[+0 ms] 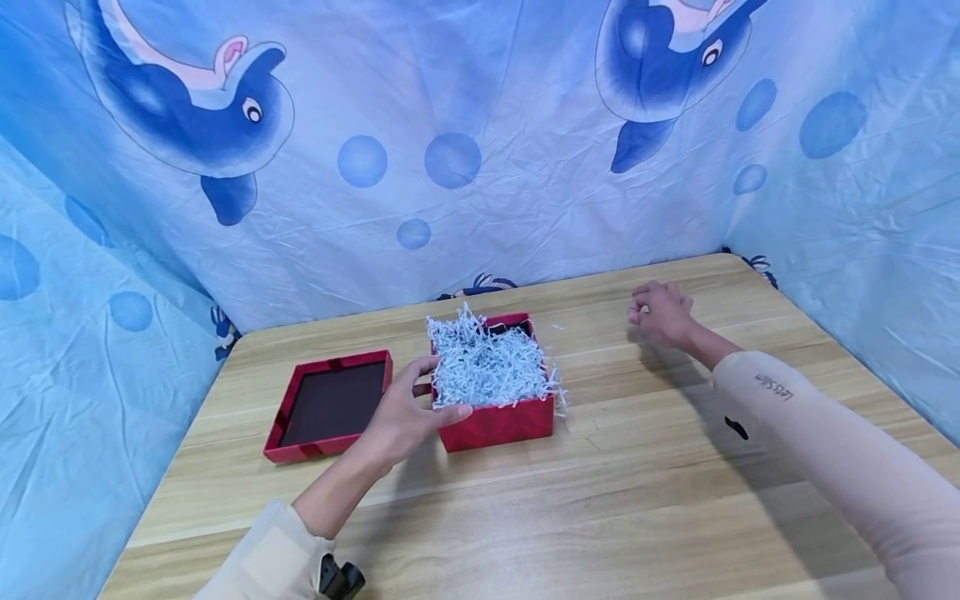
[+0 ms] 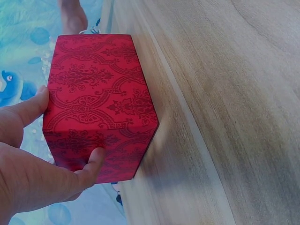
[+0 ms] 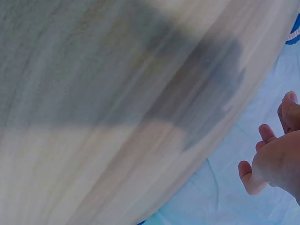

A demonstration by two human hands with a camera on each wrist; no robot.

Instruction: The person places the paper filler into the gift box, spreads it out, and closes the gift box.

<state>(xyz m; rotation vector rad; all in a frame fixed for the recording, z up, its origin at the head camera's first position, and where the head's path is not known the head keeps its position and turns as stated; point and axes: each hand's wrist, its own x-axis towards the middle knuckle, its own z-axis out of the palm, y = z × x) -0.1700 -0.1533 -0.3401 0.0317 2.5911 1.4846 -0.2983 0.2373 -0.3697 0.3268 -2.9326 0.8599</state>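
A red gift box (image 1: 498,427) with a dark damask pattern stands on the table, heaped with pale blue shredded paper (image 1: 487,367). Something dark shows at its back corner among the shreds. My left hand (image 1: 405,412) grips the box's near left corner, thumb at the front rim and fingers on the left side; the left wrist view shows a fingertip against the patterned wall (image 2: 98,79). Over the table's right part my right hand (image 1: 662,312) hovers with loosely bent fingers and nothing in them. In the right wrist view, the right hand (image 3: 276,152) appears at the right edge.
Left of the box lies its red lid (image 1: 330,404), inside up, with a dark lining. A few paper shreds have dropped on the wooden table (image 1: 600,500) beside the box. Blue cloth (image 1: 510,217) printed with dolphins hangs behind and at both sides of the table.
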